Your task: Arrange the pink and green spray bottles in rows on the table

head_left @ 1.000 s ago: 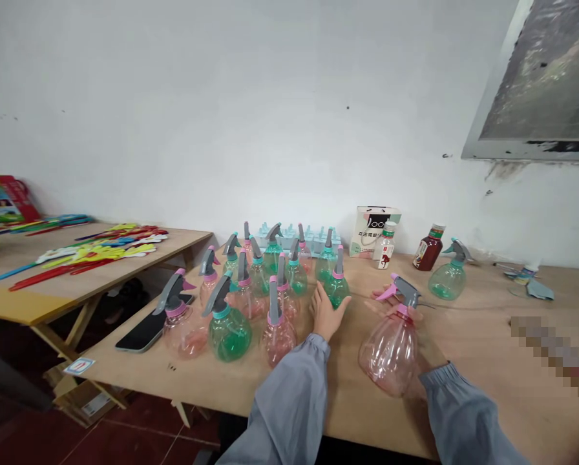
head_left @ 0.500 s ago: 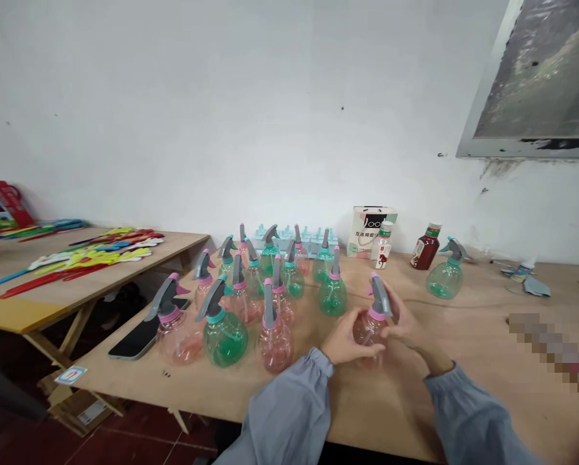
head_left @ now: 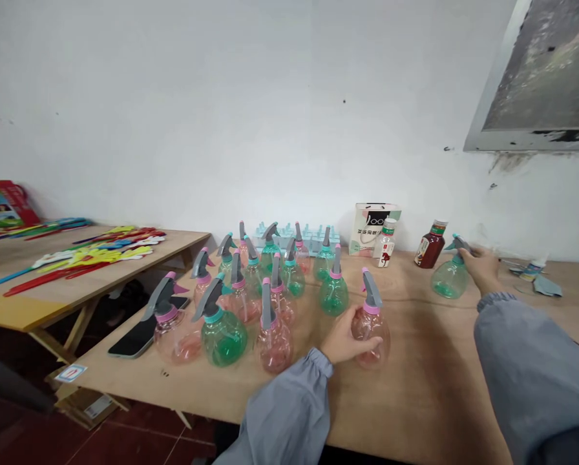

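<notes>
My left hand [head_left: 340, 339] is wrapped round the side of a pink spray bottle [head_left: 377, 336] with a grey trigger head, which stands upright on the table. Farther right, my right hand [head_left: 481, 266] closes on the head of a green spray bottle [head_left: 449, 279]; its fingertips are partly hidden behind that head. Left of my left hand stand several more pink and green spray bottles, among them a pink spray bottle [head_left: 276, 349], a green spray bottle [head_left: 225, 339] and another green spray bottle [head_left: 334, 296].
Behind the bottles are a light-blue rack [head_left: 311, 242], a paper bag [head_left: 362, 229], a white-labelled bottle [head_left: 387, 244] and a dark red bottle [head_left: 431, 245]. A phone [head_left: 133, 339] lies at the left edge. Colourful gloves [head_left: 93, 253] cover part of a second table.
My right hand has let go of the pink spray bottle and moved right to the green spray bottle's head. My left hand stays on the pink bottle.
</notes>
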### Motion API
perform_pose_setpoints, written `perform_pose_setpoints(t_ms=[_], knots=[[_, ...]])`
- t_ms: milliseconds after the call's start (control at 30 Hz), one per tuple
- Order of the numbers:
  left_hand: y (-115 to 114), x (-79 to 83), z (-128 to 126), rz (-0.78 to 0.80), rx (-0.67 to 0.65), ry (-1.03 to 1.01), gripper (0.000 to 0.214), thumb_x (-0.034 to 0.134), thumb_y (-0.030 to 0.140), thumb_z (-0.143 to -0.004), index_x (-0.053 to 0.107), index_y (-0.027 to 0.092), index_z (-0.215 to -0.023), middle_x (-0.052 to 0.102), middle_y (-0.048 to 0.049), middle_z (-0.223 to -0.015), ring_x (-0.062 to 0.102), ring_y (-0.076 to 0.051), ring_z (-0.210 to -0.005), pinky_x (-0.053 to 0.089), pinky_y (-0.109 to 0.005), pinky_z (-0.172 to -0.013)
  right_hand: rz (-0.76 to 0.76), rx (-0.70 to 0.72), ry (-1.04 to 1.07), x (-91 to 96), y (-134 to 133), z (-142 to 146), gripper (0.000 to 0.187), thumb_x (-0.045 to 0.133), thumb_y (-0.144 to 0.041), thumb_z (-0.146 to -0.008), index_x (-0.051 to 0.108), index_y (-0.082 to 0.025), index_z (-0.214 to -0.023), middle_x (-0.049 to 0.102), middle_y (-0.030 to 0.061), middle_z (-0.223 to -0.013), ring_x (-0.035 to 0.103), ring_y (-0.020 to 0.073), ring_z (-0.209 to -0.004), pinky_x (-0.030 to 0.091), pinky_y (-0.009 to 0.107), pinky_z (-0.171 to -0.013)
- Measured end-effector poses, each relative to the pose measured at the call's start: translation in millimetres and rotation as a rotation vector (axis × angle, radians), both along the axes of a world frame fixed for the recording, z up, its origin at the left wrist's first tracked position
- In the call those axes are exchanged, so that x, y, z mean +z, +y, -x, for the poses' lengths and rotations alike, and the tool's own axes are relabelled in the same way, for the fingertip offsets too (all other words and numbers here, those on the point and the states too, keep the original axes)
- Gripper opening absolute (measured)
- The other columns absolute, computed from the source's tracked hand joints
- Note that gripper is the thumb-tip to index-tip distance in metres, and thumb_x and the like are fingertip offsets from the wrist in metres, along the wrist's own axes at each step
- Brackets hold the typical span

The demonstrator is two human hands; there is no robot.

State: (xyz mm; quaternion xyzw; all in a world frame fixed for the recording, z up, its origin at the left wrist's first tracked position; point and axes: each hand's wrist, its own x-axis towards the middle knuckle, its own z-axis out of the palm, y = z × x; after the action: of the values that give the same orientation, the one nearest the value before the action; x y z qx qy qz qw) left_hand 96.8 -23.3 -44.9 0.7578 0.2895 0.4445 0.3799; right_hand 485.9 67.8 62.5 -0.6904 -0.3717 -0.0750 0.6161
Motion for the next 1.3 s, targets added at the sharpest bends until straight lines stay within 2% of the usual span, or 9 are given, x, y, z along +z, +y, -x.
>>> perform_pose_setpoints(t_ms=[133, 267, 467, 567, 667, 767, 933, 1133, 1300], knots=[[-1, 2.3, 1, 0.010, 0.002, 0.003, 0.064, 0.082, 0.038, -0.069, 0.057, 0.019, -0.124, 0.070, -0.0106, -0.122, 0.065, -0.028, -0.113, 0.049, -0.044, -0.104, 0.043, 0.073, 0.040, -13.8, -22, 35, 0.020, 0.074, -0.023, -0.073, 0.063, -0.016, -0.088, 0.066, 0.0107, -0.079, 0.061, 0.0225, -0.073, 0.043, 0.040, -0.072], [-1, 4.0, 2, 0.017, -0.006, -0.002, 0.063, 0.082, 0.037, -0.069, 0.058, 0.020, -0.124, 0.071, -0.0103, -0.122, 0.066, -0.028, -0.113, 0.051, -0.045, -0.103, 0.015, 0.211, -0.046, -42.4, -74, 87, 0.053, 0.071, -0.030, -0.076, 0.060, -0.020, -0.127, 0.063, 0.0033, -0.084, 0.055, 0.0200, -0.069, 0.045, 0.036, -0.070], [-2, 4.1, 1, 0.024, -0.021, -0.008, 0.062, 0.083, 0.033, -0.068, 0.059, 0.021, -0.124, 0.071, -0.0100, -0.124, 0.066, -0.029, -0.116, 0.050, -0.045, -0.106, -0.142, 0.371, -0.289, -68.1, -126, 139, 0.065, 0.074, -0.052, -0.072, 0.059, -0.028, -0.131, 0.056, 0.0058, -0.100, 0.054, 0.0267, -0.094, 0.050, 0.044, -0.083], [-1, 4.1, 1, 0.022, -0.010, 0.001, 0.062, 0.082, 0.035, -0.068, 0.059, 0.020, -0.124, 0.071, -0.0110, -0.124, 0.065, -0.029, -0.116, 0.049, -0.046, -0.106, -0.181, 0.577, -0.174, -68.5, -120, 146, 0.066, 0.079, -0.045, -0.069, 0.054, -0.031, -0.129, 0.056, 0.0083, -0.120, 0.057, 0.0275, -0.110, 0.052, 0.045, -0.090], [-1, 4.3, 2, 0.022, -0.002, 0.014, 0.063, 0.082, 0.038, -0.070, 0.058, 0.019, -0.125, 0.070, -0.0120, -0.125, 0.065, -0.030, -0.117, 0.049, -0.046, -0.106, -0.189, 0.780, -0.040, -68.7, -110, 149, 0.070, 0.082, -0.036, -0.068, 0.047, -0.032, -0.129, 0.064, 0.0059, -0.116, 0.065, 0.0251, -0.107, 0.052, 0.046, -0.096], [-1, 4.4, 3, 0.022, -0.001, 0.013, 0.062, 0.081, 0.038, -0.070, 0.058, 0.020, -0.124, 0.070, -0.0116, -0.126, 0.065, -0.030, -0.117, 0.049, -0.046, -0.105, -0.188, 0.809, 0.050, -68.9, -106, 153, 0.071, 0.086, -0.034, -0.065, 0.050, -0.031, -0.126, 0.069, 0.0040, -0.109, 0.068, 0.0259, -0.106, 0.050, 0.049, -0.101], [1, 3.8, 5, 0.030, 0.016, 0.027, 0.061, 0.080, 0.038, -0.070, 0.059, 0.021, -0.125, 0.069, -0.0111, -0.126, 0.065, -0.031, -0.117, 0.048, -0.048, -0.106, -0.155, 0.935, 0.313, -60.1, -112, 154, 0.031, 0.074, -0.044, -0.077, 0.071, -0.026, -0.102, 0.075, 0.0055, -0.100, 0.070, 0.0257, -0.103, 0.049, 0.047, -0.106], [2, 1.9, 4, 0.036, 0.045, 0.025, 0.063, 0.081, 0.037, -0.070, 0.058, 0.020, -0.127, 0.068, -0.0116, -0.129, 0.063, -0.031, -0.119, 0.047, -0.048, -0.108, -0.352, 0.970, 0.610, -38.2, -123, 149, 0.017, 0.070, -0.042, -0.071, 0.066, -0.025, -0.071, 0.061, 0.0011, -0.070, 0.063, 0.0190, -0.067, 0.061, 0.040, -0.078], [2, 3.2, 5, 0.031, 0.040, 0.024, 0.063, 0.082, 0.037, -0.069, 0.059, 0.022, -0.126, 0.069, -0.0106, -0.129, 0.064, -0.031, -0.119, 0.047, -0.048, -0.109, -0.261, 1.051, 0.635, -23.9, -134, 162, 0.024, 0.062, -0.050, -0.075, 0.069, -0.028, -0.083, 0.063, 0.0055, -0.080, 0.067, 0.0262, -0.080, 0.061, 0.046, -0.078]])
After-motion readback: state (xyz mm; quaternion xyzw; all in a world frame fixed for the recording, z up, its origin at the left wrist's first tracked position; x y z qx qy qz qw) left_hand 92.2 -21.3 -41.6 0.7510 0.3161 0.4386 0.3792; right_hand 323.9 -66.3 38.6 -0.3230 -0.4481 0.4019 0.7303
